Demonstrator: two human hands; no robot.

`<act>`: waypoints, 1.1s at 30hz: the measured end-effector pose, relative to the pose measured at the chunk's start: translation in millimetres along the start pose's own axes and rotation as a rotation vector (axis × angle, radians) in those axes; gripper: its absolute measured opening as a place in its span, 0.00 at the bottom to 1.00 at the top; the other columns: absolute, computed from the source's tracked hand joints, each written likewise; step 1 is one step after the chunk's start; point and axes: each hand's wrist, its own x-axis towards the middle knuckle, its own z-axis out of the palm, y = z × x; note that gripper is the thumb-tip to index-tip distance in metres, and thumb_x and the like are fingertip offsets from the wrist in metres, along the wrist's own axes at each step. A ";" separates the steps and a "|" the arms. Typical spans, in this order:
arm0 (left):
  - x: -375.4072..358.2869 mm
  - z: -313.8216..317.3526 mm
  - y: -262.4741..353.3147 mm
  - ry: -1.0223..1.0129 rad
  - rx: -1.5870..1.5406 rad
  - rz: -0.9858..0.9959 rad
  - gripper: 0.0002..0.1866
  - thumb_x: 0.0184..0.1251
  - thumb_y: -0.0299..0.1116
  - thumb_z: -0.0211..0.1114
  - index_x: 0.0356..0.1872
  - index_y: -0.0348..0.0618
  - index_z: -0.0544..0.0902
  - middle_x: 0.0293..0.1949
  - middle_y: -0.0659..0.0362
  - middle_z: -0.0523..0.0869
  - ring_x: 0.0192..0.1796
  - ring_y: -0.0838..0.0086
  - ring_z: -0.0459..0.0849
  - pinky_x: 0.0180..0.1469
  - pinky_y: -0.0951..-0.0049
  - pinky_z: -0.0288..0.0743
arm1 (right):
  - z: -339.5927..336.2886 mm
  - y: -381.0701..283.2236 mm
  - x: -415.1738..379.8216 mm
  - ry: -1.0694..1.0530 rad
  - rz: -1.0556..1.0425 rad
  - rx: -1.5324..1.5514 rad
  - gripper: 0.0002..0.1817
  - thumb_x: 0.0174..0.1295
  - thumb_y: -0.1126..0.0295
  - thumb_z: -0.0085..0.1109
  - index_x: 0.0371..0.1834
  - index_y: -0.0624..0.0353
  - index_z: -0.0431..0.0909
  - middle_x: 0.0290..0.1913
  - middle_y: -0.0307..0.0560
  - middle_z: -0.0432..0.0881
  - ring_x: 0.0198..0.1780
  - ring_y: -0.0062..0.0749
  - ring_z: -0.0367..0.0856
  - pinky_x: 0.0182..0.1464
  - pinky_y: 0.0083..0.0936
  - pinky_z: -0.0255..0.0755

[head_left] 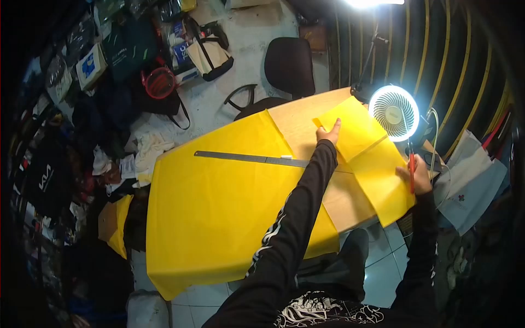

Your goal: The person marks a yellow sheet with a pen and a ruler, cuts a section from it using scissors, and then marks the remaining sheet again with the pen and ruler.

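Note:
My left hand (329,133) is closed at the near-left edge of a smaller yellow fabric piece (355,126), its thumb stretched over the top. The piece has a crease across its middle and hangs over the table's right end. My right hand (421,175) grips red-handled scissors (412,174), seen edge-on and pointing away from me, with its thumb at the piece's right edge. A large yellow fabric sheet (219,218) covers most of the wooden table (295,117). On it lies a steel ruler (235,157), partly hidden behind my left forearm, with a small white block (286,157) beside it.
A lit round fan (394,113) stands at the table's right end, below a bright lamp (374,3). Beyond the table is a black chair (290,68). Bags and cloth are piled on the left; pale fabric bags (470,186) hang at right.

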 end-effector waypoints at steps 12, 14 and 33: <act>-47.7 -35.0 -21.5 -0.109 0.869 0.430 0.27 0.50 0.36 0.71 0.53 0.40 0.76 0.48 0.53 0.81 0.50 0.61 0.77 0.55 0.64 0.71 | -3.9 74.6 52.6 0.058 0.012 -0.648 0.23 0.45 0.70 0.68 0.39 0.66 0.65 0.33 0.61 0.78 0.41 0.55 0.81 0.41 0.38 0.73; -52.5 -34.9 -18.4 -0.037 1.073 0.370 0.18 0.53 0.36 0.69 0.47 0.48 0.79 0.48 0.59 0.78 0.57 0.63 0.69 0.60 0.57 0.61 | 1.5 63.9 50.6 0.089 0.017 -0.688 0.21 0.46 0.72 0.67 0.39 0.65 0.64 0.33 0.60 0.79 0.41 0.55 0.81 0.42 0.39 0.73; -62.3 -131.3 20.4 0.001 1.159 0.605 0.06 0.60 0.36 0.64 0.36 0.50 0.80 0.41 0.60 0.80 0.48 0.62 0.76 0.48 0.59 0.67 | -1.4 41.2 40.4 0.092 -0.318 -0.708 0.21 0.51 0.72 0.66 0.41 0.63 0.64 0.34 0.59 0.77 0.40 0.57 0.78 0.42 0.43 0.71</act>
